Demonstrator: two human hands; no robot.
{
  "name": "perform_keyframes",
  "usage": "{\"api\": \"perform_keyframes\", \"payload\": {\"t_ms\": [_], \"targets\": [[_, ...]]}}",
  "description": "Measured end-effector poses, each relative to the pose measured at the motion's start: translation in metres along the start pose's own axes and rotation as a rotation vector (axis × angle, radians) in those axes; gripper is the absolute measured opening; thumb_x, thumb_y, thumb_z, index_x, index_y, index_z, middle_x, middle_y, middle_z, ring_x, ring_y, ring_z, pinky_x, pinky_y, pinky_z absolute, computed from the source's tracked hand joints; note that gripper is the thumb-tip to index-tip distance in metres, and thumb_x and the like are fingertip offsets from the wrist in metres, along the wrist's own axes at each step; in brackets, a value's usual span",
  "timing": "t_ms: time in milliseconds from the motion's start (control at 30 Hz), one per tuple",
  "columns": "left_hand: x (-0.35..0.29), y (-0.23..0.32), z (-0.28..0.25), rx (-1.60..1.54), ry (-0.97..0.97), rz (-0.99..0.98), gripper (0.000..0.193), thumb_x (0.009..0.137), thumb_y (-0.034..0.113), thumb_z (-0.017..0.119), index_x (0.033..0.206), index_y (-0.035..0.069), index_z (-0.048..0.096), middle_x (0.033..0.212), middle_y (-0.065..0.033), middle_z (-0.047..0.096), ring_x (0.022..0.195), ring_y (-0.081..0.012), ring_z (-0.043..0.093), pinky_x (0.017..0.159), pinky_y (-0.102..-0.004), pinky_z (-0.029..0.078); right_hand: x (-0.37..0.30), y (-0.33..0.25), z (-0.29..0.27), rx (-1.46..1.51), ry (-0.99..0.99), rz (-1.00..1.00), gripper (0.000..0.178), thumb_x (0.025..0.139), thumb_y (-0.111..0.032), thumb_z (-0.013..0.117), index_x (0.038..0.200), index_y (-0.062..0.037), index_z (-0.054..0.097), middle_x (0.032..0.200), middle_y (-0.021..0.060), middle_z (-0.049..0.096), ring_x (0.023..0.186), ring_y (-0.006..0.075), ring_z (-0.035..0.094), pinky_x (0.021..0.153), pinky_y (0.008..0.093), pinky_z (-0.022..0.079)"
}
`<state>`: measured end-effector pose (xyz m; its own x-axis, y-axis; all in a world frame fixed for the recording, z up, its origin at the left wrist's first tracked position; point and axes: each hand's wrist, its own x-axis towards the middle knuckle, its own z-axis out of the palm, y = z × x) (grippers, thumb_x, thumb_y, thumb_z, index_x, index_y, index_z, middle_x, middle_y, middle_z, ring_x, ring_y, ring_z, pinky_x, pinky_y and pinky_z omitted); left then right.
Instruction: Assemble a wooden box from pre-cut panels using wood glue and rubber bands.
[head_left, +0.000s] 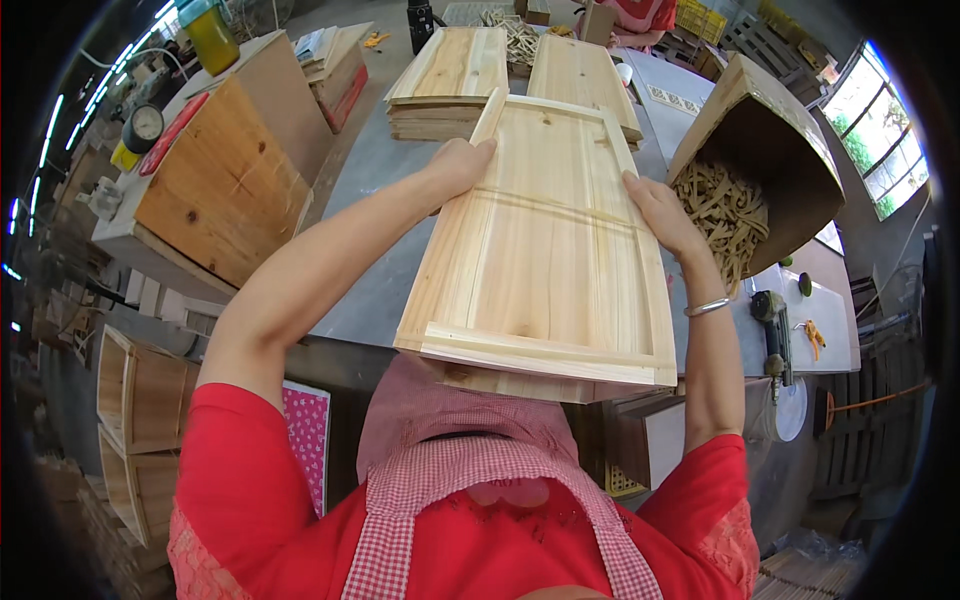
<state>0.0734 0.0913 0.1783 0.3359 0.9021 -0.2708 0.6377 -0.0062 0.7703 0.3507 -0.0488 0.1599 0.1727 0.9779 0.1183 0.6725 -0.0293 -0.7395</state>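
Observation:
A pale wooden panel (pixel 540 280) with raised strips along its edges lies in front of me, over the near edge of the grey table. A thin tan band (pixel 560 205) runs across its middle. My left hand (pixel 465 168) is closed on the panel's upper left edge, beside a strip (pixel 488 118) whose far end juts past the corner. On the opposite side, my right hand (pixel 662 210) grips the right edge, thumb toward the top face and fingers mostly hidden. Under the panel's near end, more wood (pixel 520 383) shows.
Two stacks of boards, left (pixel 447 75) and right (pixel 580 75), stand at the table's far side. A cardboard box (pixel 770 160) of tan bands tips open at right. Near it lie a nail gun (pixel 770 320) and orange-handled pliers (pixel 815 338). Another person (pixel 640 20) works beyond the table.

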Motion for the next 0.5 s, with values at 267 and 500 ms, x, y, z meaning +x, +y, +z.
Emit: {"api": "perform_keyframes", "payload": {"t_ms": [267, 500], "targets": [[0.018, -0.005, 0.001, -0.083, -0.023, 0.081, 0.071, 0.088, 0.048, 0.064, 0.118, -0.017, 0.059, 0.111, -0.0238, 0.068, 0.091, -0.0312, 0.070, 0.079, -0.0430, 0.055, 0.032, -0.004, -0.001, -0.022, -0.100, 0.288, 0.067, 0.092, -0.051, 0.058, 0.107, 0.0141, 0.065, 0.090, 0.0123, 0.071, 0.071, 0.0176, 0.066, 0.067, 0.0308, 0.052], [-0.045, -0.010, -0.045, 0.050, 0.276, 0.309, 0.065, 0.089, 0.049, 0.064, 0.108, -0.013, 0.066, 0.096, -0.0186, 0.071, 0.083, -0.0256, 0.069, 0.075, -0.0396, 0.053, -0.003, -0.071, 0.004, -0.249, 0.262, -0.114, 0.057, 0.090, -0.045, 0.058, 0.106, 0.0094, 0.065, 0.086, 0.0237, 0.070, 0.083, 0.0310, 0.068, 0.077, 0.0414, 0.052]]}}
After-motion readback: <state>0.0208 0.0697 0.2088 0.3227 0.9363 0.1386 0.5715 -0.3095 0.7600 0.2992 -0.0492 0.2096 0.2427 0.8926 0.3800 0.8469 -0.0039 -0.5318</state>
